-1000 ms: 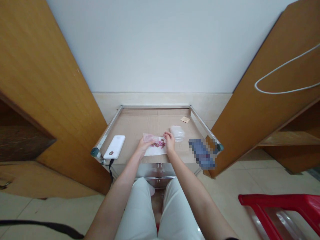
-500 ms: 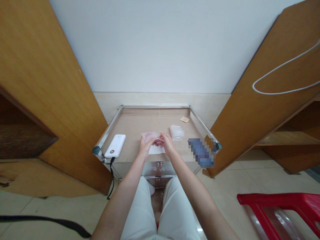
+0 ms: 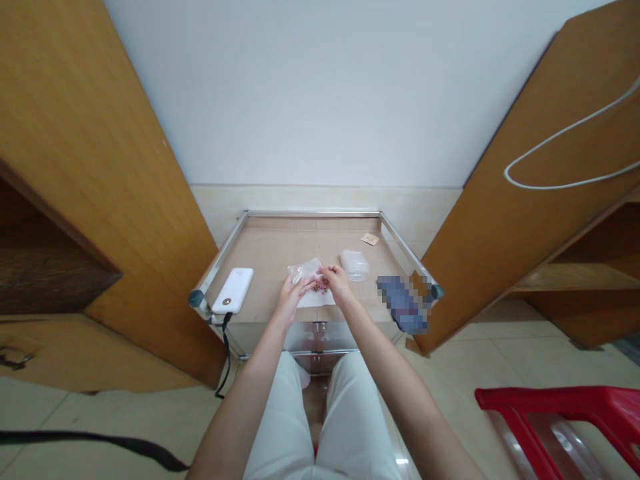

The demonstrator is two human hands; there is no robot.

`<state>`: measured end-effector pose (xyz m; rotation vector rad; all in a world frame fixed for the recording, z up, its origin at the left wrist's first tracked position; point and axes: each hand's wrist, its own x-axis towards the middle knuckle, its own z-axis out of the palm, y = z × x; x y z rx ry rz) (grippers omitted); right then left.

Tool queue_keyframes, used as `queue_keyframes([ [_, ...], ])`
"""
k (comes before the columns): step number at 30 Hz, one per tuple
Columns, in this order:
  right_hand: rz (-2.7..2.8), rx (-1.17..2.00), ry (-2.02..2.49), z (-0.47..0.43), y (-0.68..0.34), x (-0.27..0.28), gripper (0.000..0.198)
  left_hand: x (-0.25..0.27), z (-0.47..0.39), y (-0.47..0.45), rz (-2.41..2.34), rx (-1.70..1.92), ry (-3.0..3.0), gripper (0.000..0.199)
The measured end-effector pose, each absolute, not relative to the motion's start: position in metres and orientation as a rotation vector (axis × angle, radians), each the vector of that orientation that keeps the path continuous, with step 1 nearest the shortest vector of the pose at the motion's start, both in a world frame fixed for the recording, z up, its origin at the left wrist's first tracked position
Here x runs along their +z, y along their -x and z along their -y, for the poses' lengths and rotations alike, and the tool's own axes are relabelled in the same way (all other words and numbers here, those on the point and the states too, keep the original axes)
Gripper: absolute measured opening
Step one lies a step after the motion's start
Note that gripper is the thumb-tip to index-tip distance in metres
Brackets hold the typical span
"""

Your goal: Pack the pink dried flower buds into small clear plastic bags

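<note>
Small pinkish-red pieces [image 3: 321, 285] cluster on a white sheet [image 3: 316, 301].

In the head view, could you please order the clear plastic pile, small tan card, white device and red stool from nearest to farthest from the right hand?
From the right hand:
1. Clear plastic pile, just right
2. Small tan card, back right
3. White device, left side
4. Red stool, lower right, on the floor

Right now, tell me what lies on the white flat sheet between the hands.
Small pinkish-red pieces sit on the white flat sheet; whatever the left hand and right hand cover cannot be seen.
</note>
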<state>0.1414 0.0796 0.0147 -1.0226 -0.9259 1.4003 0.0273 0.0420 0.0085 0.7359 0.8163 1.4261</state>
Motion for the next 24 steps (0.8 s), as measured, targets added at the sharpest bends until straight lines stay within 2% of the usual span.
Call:
queue_keyframes([
  [9,1.119,1.193,1.101,-0.088,-0.149,0.022,0.022,0.007,-0.042,-0.018,-0.891,1.369,-0.739,0.043],
  [14,1.299,1.228,1.099,-0.087,-0.16,0.033,0.018,0.014,-0.049,-0.003,-1.089,1.44,-0.781,0.041],
  [20,1.539,1.345,1.074,-0.085,-0.158,0.041,0.019,0.028,-0.064,0.003,-1.143,1.204,-1.118,0.031],
  [24,1.5,1.336,1.063,-0.084,-0.155,0.037,0.025,0.028,-0.069,0.002,-1.125,1.187,-1.207,0.029],
])
